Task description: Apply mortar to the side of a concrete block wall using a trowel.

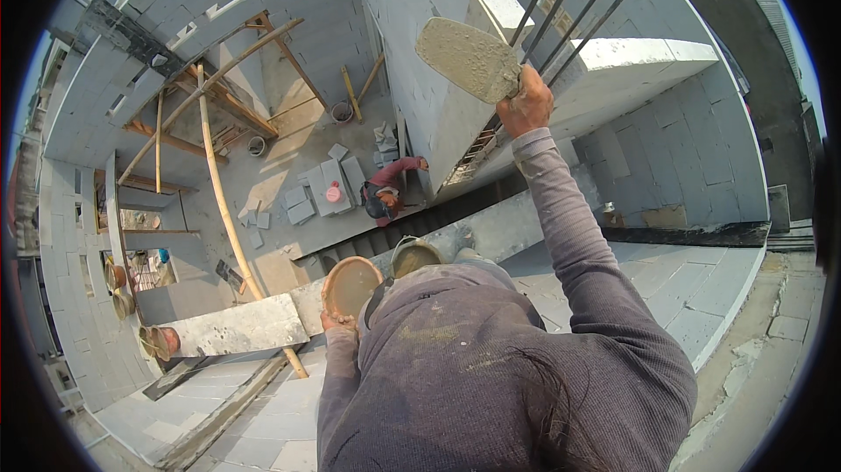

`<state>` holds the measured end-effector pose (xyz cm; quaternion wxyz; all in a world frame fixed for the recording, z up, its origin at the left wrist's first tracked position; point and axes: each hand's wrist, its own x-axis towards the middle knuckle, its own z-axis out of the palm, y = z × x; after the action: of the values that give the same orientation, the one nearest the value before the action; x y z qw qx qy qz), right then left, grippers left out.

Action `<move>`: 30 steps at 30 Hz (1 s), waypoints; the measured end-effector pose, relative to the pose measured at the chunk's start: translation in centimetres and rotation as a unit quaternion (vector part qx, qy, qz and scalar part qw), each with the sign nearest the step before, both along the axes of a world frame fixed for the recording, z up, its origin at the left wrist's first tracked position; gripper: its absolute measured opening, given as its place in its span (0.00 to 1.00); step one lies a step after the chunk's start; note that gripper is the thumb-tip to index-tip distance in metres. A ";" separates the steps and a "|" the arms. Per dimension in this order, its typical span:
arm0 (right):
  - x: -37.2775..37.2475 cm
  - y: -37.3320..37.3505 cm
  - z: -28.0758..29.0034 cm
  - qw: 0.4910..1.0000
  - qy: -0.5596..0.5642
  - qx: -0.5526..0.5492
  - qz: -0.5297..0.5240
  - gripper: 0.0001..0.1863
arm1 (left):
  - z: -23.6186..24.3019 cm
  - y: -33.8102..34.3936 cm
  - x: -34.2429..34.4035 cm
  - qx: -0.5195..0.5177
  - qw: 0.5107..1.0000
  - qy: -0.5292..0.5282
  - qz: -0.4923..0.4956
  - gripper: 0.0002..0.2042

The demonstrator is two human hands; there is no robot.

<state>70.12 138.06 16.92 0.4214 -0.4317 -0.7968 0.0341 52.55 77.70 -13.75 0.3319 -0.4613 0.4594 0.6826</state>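
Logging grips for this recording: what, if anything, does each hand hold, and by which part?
Left hand: round orange-brown bowl, by its near edge. Right hand: broad, flat, grey-coated trowel, at its handle end.

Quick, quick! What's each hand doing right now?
Left hand: holding a round bowl at its near edge.
Right hand: closed, holding a trowel.

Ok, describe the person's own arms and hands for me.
The right hand looks bare, as does what little shows of the left hand. The long, greyish-purple right sleeve is creased, with a paler, dusty-looking cuff; the left sleeve looks similar.
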 end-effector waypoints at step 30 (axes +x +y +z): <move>0.2 0.8 -0.8 0.998 0.027 0.027 0.045 0.13 | -3.8 -1.5 0.0 -0.024 0.999 -0.008 0.026 0.17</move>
<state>70.30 138.91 16.16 0.4519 -0.3831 -0.8044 0.0431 52.53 76.18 -17.60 0.3066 -0.4863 0.4612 0.6758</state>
